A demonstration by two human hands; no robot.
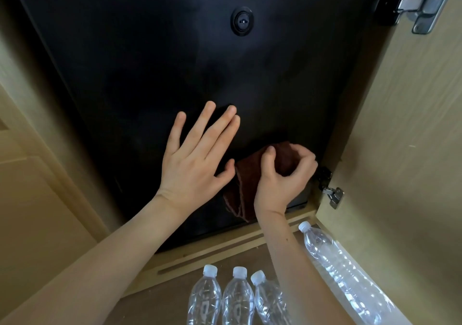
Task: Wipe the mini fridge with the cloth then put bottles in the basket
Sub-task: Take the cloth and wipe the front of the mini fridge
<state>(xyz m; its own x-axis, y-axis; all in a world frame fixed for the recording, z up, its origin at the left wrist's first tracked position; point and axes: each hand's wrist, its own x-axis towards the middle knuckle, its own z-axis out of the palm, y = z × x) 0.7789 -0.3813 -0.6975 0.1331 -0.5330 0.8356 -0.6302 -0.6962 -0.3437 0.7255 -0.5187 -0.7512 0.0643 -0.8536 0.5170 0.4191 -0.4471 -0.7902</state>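
One view only, head-worn, wide-angle. Looks forward and down at the fridge (pixel 190 57) door from close range; the door fills most of the frame, edges bowed by the lens. Fridge top band cut off at the upper edge. Right of the fridge, the open cabinet door (pixel 405 129) runs off frame. Below the fridge, floor (pixel 160 304) and bottles (pixel 237 299) reach the bottom edge. Both forearms enter from below.

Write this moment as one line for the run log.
step: wiping | right hand: grips cloth on fridge door | left hand: flat on door | bottles: on floor
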